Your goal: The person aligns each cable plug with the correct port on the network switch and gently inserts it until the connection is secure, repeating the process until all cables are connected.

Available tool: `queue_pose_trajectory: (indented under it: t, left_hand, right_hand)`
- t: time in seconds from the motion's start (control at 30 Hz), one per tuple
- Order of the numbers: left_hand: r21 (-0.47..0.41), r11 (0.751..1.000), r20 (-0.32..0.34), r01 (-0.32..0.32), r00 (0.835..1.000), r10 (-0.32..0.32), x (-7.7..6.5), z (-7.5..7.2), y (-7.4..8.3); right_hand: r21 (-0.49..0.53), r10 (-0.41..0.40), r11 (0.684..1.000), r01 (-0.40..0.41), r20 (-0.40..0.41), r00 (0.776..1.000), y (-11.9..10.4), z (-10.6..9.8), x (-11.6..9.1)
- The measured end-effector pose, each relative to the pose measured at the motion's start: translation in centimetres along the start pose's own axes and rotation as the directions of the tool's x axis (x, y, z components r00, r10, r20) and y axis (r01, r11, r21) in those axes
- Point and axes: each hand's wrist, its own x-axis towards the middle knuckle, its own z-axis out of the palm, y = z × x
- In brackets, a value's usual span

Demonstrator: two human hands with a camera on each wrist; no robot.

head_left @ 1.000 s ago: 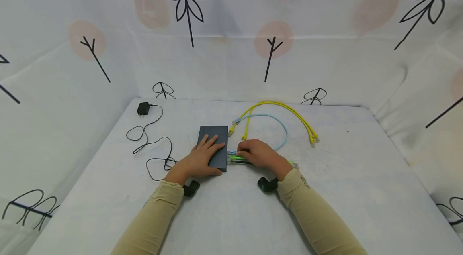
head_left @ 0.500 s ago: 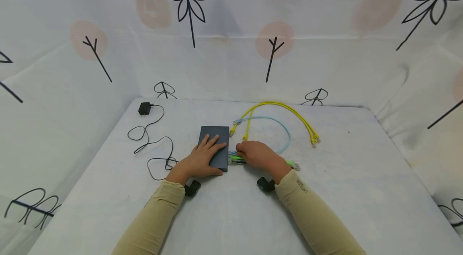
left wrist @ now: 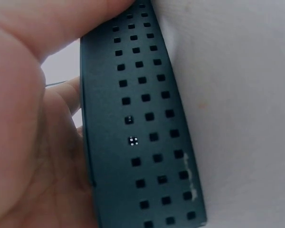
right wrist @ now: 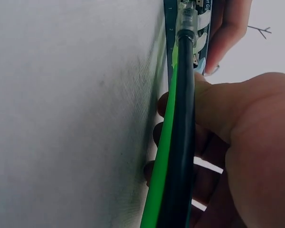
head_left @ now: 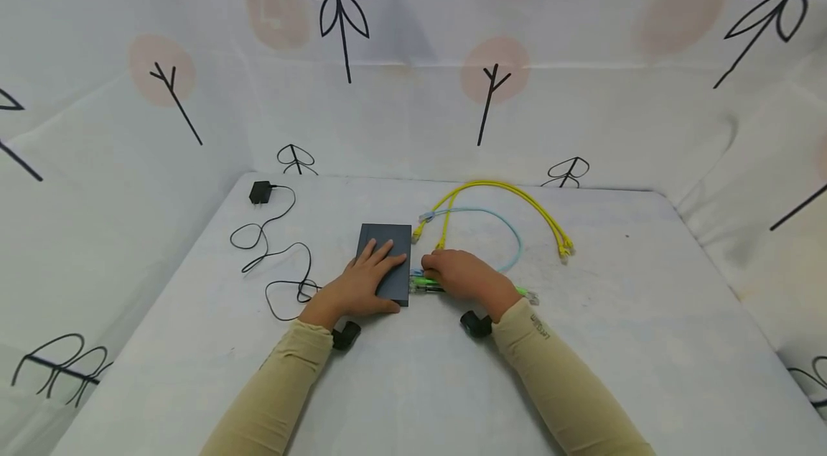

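My left hand (head_left: 358, 289) rests on top of a dark network switch (head_left: 395, 233), fingers spread. In the left wrist view its thumb (left wrist: 61, 23) lies along the near side of the vented switch casing (left wrist: 104, 95). At the port side, my right hand (head_left: 466, 276) pinches a light-blue Ethernet cable (head_left: 514, 230) close to its plug (head_left: 416, 272); its fingertips are partly hidden. In the right wrist view a black Ethernet cable (right wrist: 183, 123) with a clear plug (right wrist: 186, 21) sits at a port, beside a green Ethernet cable (right wrist: 164, 156).
Two yellow Ethernet cables (head_left: 497, 184) curve behind the right hand, near the blue cable's loose plug (head_left: 426, 216). A black power adapter (head_left: 260, 192) lies at the back left, its thin cord (head_left: 284, 252) winding toward the switch. Patterned white cloth (head_left: 413, 118) walls the table.
The right hand's fingers have drawn closer together at the blue cable, and its loop has spread slightly to the right. The left hand stays on the switch.
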Motion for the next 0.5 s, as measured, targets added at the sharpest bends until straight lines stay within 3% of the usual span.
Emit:
queue_pose_trajectory:
  t: [0.5]
  left_hand:
    - [0.003,1.000,0.005,0.007,1.000,-0.007,-0.06,-0.02,0.05]
  right_hand:
    - [0.017,0.002,1.000,-0.003,0.034,0.999,0.15,-0.16,0.81]
